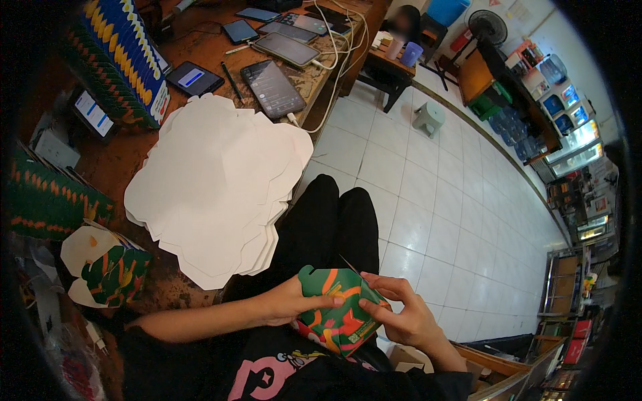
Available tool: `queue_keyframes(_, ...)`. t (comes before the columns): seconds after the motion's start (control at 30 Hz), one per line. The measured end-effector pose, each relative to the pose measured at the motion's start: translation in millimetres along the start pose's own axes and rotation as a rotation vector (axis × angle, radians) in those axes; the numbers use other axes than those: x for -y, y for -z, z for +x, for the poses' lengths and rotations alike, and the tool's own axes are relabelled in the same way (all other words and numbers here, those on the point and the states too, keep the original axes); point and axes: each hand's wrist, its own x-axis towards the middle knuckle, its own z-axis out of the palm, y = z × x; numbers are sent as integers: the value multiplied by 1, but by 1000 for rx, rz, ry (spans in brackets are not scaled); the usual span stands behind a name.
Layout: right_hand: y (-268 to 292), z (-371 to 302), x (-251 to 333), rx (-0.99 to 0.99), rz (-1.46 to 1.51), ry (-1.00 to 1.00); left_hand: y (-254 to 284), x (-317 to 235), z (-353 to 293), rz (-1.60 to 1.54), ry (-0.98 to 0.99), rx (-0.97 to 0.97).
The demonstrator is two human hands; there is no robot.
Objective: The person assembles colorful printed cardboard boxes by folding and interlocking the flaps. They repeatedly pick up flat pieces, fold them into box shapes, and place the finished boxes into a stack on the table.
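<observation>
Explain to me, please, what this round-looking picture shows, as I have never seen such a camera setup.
There is no machine here, just a person's two bare hands. The one picture comes from a wide fisheye camera worn on the head, looking down, so straight edges bend near the rim. The left hand and right hand hold a green patterned carton above the lap. On the wooden table lie stacked white card sheets and several phones; another patterned carton stands nearby.
</observation>
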Motion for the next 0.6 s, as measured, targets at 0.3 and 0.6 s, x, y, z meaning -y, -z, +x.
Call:
queue_keyframes(0.3,9,-1,9,86,114,-148,2,0,2,-97,47,30)
queue_keyframes(0.6,6,0,3,30,61,17,-1,1,0,-59,48,45)
